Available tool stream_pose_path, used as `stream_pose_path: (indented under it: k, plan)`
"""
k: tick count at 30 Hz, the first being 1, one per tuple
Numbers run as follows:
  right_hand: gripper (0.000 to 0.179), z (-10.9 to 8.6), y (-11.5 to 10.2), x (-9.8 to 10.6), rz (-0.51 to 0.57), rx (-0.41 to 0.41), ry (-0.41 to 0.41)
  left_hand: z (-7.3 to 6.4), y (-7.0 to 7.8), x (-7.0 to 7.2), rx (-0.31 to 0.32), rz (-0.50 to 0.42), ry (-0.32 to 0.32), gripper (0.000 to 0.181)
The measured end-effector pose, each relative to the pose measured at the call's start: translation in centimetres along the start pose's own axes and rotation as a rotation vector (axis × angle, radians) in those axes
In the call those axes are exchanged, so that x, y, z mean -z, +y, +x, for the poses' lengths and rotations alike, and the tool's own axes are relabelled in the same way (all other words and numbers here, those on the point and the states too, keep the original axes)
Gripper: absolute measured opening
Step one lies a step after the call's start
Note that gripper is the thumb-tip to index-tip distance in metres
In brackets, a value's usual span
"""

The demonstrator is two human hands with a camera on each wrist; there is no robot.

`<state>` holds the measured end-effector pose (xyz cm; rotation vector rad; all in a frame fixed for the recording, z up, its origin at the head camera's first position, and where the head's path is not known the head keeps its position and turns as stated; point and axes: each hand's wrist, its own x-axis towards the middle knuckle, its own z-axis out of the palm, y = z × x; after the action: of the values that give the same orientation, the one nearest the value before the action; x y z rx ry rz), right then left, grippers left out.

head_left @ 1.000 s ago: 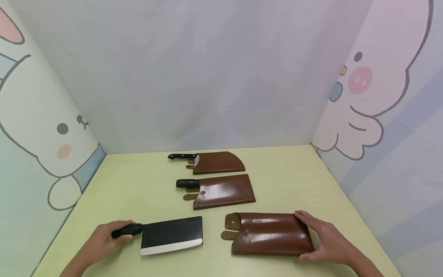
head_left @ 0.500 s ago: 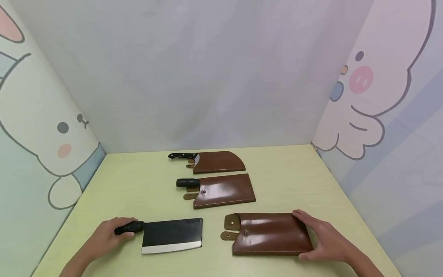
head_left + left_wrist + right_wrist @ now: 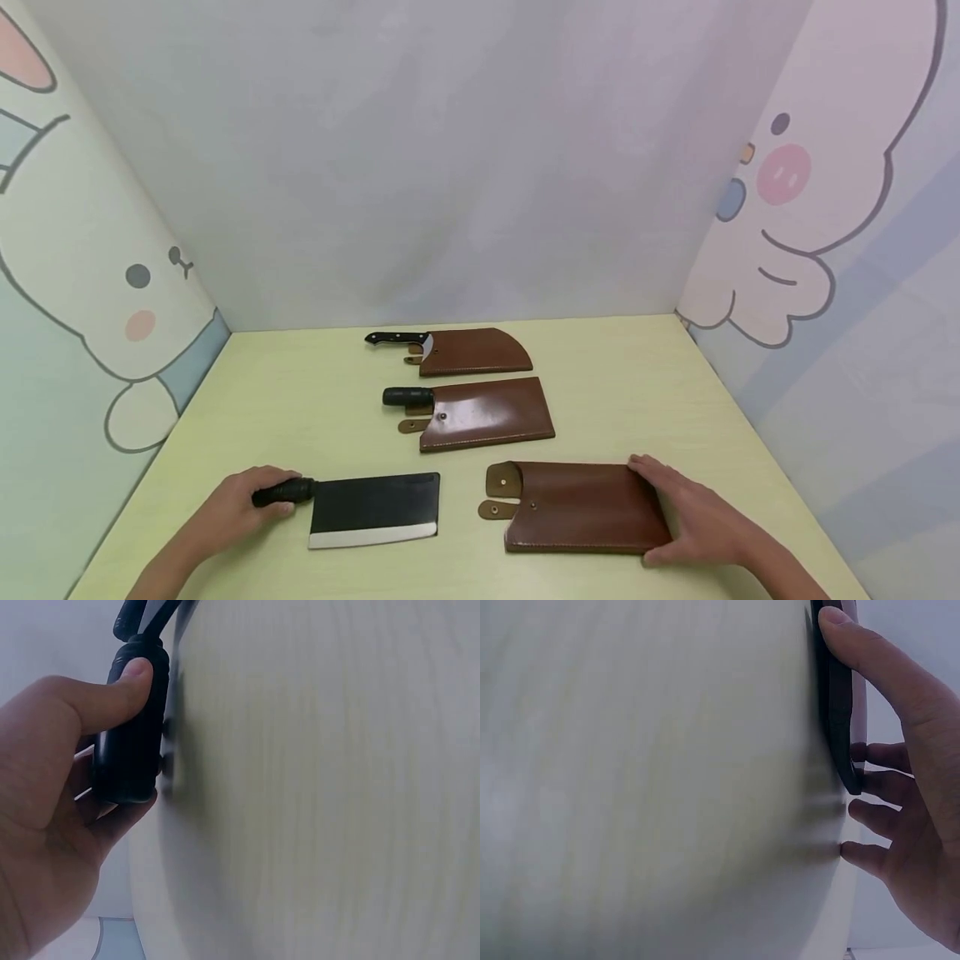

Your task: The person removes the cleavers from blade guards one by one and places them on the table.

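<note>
In the head view a cleaver [image 3: 375, 510] with a dark blade and a bright edge lies level at the lower left. My left hand [image 3: 238, 510] grips its black handle [image 3: 127, 731], thumb on one side and fingers behind. To the right is a brown leather knife sheath [image 3: 588, 508], its mouth and two snap tabs [image 3: 498, 509] facing the blade. My right hand [image 3: 693, 517] spans the sheath's right end, thumb at the near edge and fingertips at the far edge. The right wrist view shows that thumb [image 3: 838, 616] against the sheath's edge.
Farther back lies a sheathed cleaver [image 3: 487, 412] with a black handle. Behind it is a sheathed knife [image 3: 476, 350] with a riveted handle. A grey wall [image 3: 450, 167] closes off the back of the pale yellow table [image 3: 300, 375]. Cartoon-printed side walls flank it.
The cleaver and my left hand have shifted slightly to the right. My right hand has moved a little left with the sheath's right end, and the bright glare on the sheath has faded.
</note>
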<state>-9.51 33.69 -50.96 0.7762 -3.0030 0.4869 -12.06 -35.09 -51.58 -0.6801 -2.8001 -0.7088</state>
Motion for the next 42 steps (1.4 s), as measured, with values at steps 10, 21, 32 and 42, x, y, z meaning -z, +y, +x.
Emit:
stream_pose_path:
  k: [10, 21, 32, 42]
  plan:
    - [0.104, 2.3, 0.5, 2.8, -0.018, 0.06, 0.081, 0.3, 1.2, 0.6, 0.143, 0.067, -0.09, 0.037]
    - [0.097, 7.7, -0.7, 3.8, 0.027, 0.085, 0.074, 5.3, 3.4, -0.1, 0.272, 0.005, -0.059, 0.056]
    - [0.094, 13.1, -2.2, 2.3, -0.003, 0.119, 0.09, 12.6, 5.7, -3.4, 0.159, 0.029, -0.079, 0.071]
    - [0.102, 17.0, -2.6, 1.1, -0.027, 0.09, 0.012, 17.0, 6.3, -4.7, 0.084, 0.013, -0.142, 0.069]
